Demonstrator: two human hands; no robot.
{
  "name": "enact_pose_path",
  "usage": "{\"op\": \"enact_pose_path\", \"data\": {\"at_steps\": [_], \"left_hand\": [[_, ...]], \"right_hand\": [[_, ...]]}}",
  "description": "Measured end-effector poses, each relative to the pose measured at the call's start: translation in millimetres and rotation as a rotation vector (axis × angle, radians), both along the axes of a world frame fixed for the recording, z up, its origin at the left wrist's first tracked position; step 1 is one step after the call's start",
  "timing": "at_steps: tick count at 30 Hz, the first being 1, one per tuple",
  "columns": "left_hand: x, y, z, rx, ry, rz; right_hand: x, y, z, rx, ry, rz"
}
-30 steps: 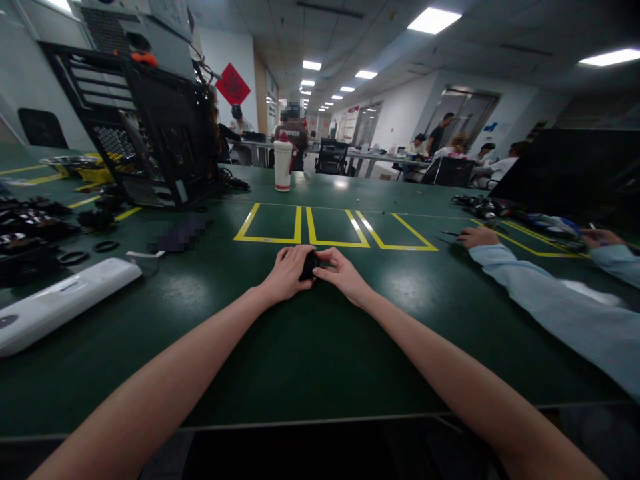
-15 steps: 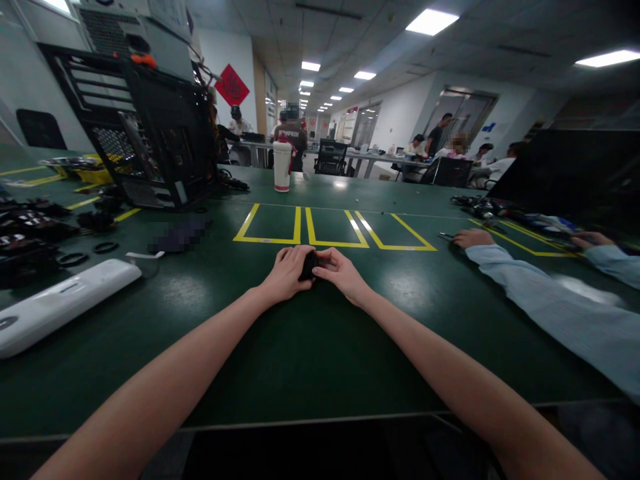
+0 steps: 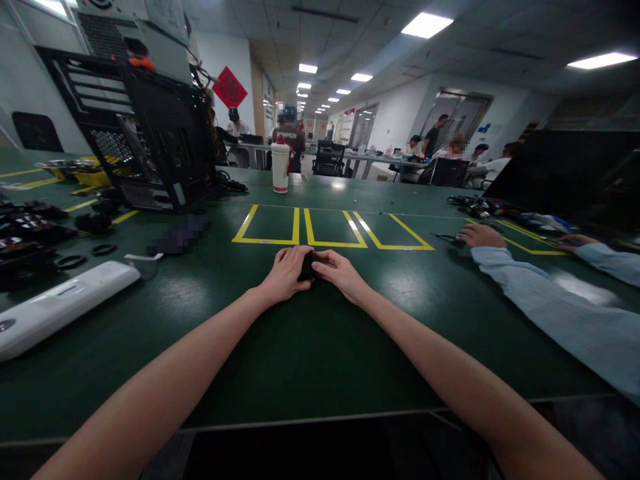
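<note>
Between my two hands is a small black object [image 3: 307, 266], mostly covered by fingers, so its kind does not show. My left hand [image 3: 289, 273] is closed over it from the left, thumb toward me. From the right, my right hand [image 3: 339, 272] pinches at its edge with thumb and fingers. Both hands rest low over the green table [image 3: 320, 353], just in front of yellow tape outlines [image 3: 333, 244].
To the left lie a white elongated device [image 3: 70, 303], black rings [image 3: 71, 262] and a dark pouch-like item. A black computer case [image 3: 165, 140] and a white cup [image 3: 281, 167] stand farther back. At right, another person's hand [image 3: 483, 236] holds a thin tool.
My hands keep nearly the same place and hold on the black object. The other person's nearer hand has moved slightly, and more of its tool shows. The view has shifted a little.
</note>
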State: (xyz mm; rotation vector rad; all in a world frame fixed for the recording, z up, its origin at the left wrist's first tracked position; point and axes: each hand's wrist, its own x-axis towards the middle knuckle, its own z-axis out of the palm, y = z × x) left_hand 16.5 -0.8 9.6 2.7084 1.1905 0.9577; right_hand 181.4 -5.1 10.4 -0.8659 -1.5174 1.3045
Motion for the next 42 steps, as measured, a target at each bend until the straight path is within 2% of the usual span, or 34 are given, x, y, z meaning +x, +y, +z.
{"op": "enact_pose_path", "data": {"at_steps": [4, 15, 22, 34, 42], "left_hand": [[0.5, 0.5, -0.7, 0.001, 0.003, -0.001], [-0.6, -1.8, 1.0, -0.001, 0.011, 0.007], [0.0, -0.6, 0.2, 0.011, 0.010, 0.011], [-0.2, -1.7, 0.5, 0.007, 0.026, 0.009], [1.0, 0.9, -1.8, 0.018, 0.010, 0.016]], "right_hand": [[1.4, -2.4, 1.3, 0.103, -0.017, 0.004], [-1.7, 1.5, -0.3, -0.070, 0.026, -0.009], [1.8, -1.2, 0.7, 0.066, 0.013, 0.021], [-0.7, -0.2, 0.0, -0.020, 0.023, -0.003], [1.1, -0.5, -1.1, 0.053, 0.040, 0.018]]}}
